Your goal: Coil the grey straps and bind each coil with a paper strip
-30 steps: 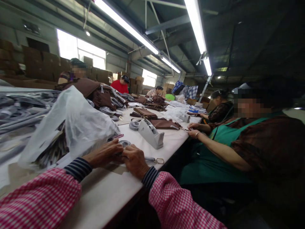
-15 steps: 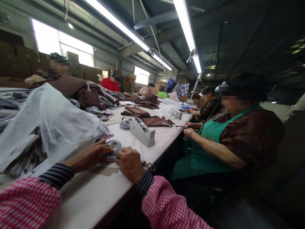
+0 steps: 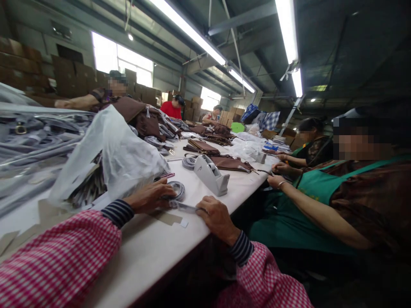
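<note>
Hands first: your left hand (image 3: 150, 197) lies palm down on the long white worktable (image 3: 154, 252), fingers curled over the near edge of a coiled grey strap roll (image 3: 177, 189) and pressing it to the tabletop; whether the fingers actually pinch it you cannot tell from this angle. Your right hand (image 3: 216, 216) sits just to the right, knuckles up, fingers closed round the end of a thin grey strap strip (image 3: 185, 207) that runs flat between your two hands. Both of your wrists show dark striped cuffs under red-and-white checked sleeves (image 3: 61, 261).

Items on the table near your hands:
- flat tan cardboard piece (image 3: 167, 218), under and just in front of the strip
- small white paper tag (image 3: 184, 223), touching that cardboard's right corner
- grey desktop tape dispenser (image 3: 212, 174), just beyond your right hand
- crumpled clear plastic bag (image 3: 118, 156), beside your left hand, lying over a bundle of grey straps (image 3: 35, 145) stacked along the left

Farther out:
- folded brown fabric bags (image 3: 233, 163), behind the dispenser
- heap of brown fabric (image 3: 141, 117), beyond the plastic bag
- person in a green apron (image 3: 308, 192), seated at your right, forearms on the table edge
- more people at work along both sides toward the far end
- brown cardboard cartons (image 3: 38, 68), stacked against the left wall
</note>
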The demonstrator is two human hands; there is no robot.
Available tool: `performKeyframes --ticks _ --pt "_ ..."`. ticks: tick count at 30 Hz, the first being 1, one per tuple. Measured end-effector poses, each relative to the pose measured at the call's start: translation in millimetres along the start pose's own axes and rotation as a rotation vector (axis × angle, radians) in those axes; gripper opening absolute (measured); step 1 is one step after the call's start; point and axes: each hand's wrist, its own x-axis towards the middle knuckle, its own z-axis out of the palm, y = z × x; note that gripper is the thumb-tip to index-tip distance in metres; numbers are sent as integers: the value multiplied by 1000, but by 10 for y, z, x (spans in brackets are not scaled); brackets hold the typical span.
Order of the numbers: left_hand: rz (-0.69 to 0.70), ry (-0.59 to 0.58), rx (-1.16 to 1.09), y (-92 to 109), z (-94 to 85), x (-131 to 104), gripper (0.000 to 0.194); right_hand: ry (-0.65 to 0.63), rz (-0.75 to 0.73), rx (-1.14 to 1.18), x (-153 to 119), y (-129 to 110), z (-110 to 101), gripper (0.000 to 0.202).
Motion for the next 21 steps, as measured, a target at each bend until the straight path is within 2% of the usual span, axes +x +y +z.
performKeyframes --ticks 4,7,10,12,17,21 --pt "-38 -135 -65 90 -70 25 13 26 -58 -29 121 111 31 12" --pt "-50 -174 -107 115 -91 18 16 35 -110 2 367 174 54 13" --pt "-38 -196 -126 120 -98 24 11 25 -157 39 616 221 86 11" --pt "-38 -194 -126 122 -102 38 8 5 -180 70 721 244 109 6" --pt "-39 -222 -173 149 -117 72 15 -68 -238 168 789 292 75 42" --pt "-45 -217 -214 140 -146 56 19 -196 -291 180 854 319 13 34"
